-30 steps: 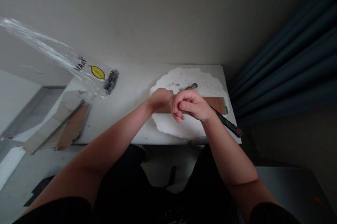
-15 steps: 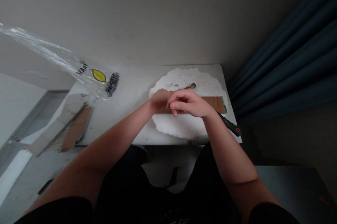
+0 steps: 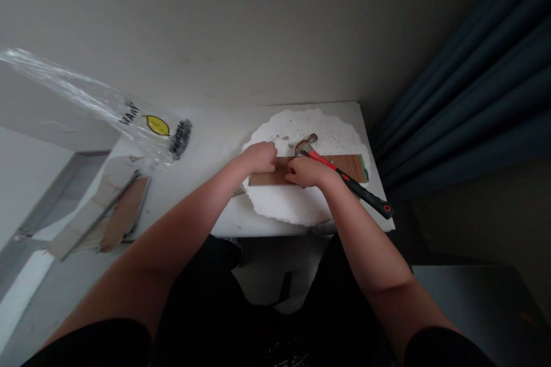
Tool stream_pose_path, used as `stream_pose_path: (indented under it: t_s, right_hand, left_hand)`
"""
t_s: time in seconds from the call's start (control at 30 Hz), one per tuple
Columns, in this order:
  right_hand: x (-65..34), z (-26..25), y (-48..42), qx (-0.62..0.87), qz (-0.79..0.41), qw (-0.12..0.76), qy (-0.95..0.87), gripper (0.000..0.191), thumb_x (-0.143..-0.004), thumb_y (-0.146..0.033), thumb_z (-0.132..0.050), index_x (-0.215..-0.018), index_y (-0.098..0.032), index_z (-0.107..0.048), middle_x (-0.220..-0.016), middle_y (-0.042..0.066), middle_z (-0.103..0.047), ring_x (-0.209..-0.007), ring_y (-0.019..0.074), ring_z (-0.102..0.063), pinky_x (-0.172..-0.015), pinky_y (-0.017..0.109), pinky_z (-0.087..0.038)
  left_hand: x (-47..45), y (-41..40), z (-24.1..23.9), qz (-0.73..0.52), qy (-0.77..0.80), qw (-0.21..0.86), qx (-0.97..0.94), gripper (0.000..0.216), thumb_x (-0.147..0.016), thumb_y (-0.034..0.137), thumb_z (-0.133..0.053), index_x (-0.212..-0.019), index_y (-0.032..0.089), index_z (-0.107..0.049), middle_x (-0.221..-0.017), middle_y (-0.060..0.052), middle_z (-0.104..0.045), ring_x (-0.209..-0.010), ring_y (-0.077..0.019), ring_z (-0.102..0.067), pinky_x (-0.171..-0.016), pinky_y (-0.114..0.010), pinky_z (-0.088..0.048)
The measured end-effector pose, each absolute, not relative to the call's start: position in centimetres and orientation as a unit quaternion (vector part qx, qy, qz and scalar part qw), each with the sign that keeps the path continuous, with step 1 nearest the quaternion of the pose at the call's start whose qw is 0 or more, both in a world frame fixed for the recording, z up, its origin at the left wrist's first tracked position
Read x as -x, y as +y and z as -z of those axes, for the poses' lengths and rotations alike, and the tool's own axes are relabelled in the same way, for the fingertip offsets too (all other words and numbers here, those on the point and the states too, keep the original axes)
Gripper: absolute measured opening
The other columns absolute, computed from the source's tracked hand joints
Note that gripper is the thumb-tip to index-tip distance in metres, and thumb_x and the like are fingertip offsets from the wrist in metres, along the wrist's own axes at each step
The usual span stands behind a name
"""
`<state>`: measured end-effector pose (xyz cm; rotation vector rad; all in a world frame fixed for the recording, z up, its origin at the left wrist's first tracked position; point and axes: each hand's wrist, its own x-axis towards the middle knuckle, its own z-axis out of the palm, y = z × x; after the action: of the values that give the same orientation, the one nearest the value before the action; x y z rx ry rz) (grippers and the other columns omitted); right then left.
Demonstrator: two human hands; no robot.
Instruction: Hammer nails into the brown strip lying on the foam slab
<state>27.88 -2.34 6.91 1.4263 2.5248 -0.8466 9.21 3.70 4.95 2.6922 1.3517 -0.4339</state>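
Far left: clear plastic bag (image 3: 142,126) hangs over the desk (image 3: 215,137) corner, with a stack of boards (image 3: 116,212) below it, beside the desk. My left hand (image 3: 258,157) sits on the left end of the wooden plank (image 3: 350,166), fingers curled tight. Can't tell if they pinch anything. Plank lies flat across a ragged white sheet (image 3: 331,126) on the desk's right half. My right hand (image 3: 307,172) is on the plank just right of the left one, fingers curled down beside the neck of the hammer (image 3: 344,176). Can't tell if they grip it. Hammer lies diagonally over the plank, head toward the wall, black grip end at the desk's near right corner. Dark curtain (image 3: 465,97) far right.
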Motion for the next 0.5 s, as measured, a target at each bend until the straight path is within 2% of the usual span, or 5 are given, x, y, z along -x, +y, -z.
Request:
stream_pose_path:
  t_s: [0.17, 0.5]
  right_hand:
    - [-27.9, -6.5, -2.3, -0.463, 0.319, 0.065, 0.824, 0.031, -0.096, -0.029, -0.05, -0.086, -0.012, -0.074, -0.074, 0.008, -0.076, -0.06, 0.0147, -0.067, -0.062, 0.025, -0.044]
    - [-27.5, -6.5, -2.5, -0.465, 0.336, 0.107, 0.812, 0.037, -0.095, -0.033, -0.053, -0.072, -0.014, -0.075, -0.07, 0.009, -0.076, -0.063, 0.0156, -0.068, -0.07, 0.027, -0.047]
  left_hand:
    - [-8.1, 6.1, -4.1, 0.133, 0.459, 0.213, -0.852, 0.021, -0.064, 0.026, -0.065, -0.078, 0.016, -0.076, -0.074, -0.005, -0.069, -0.067, -0.0163, -0.057, -0.062, -0.028, -0.038]
    - [-7.9, 7.2, -3.6, 0.12, 0.469, 0.305, -0.82, 0.02, -0.059, 0.027, -0.064, -0.071, 0.016, -0.075, -0.066, -0.002, -0.068, -0.065, -0.0144, -0.054, -0.063, -0.027, -0.037]
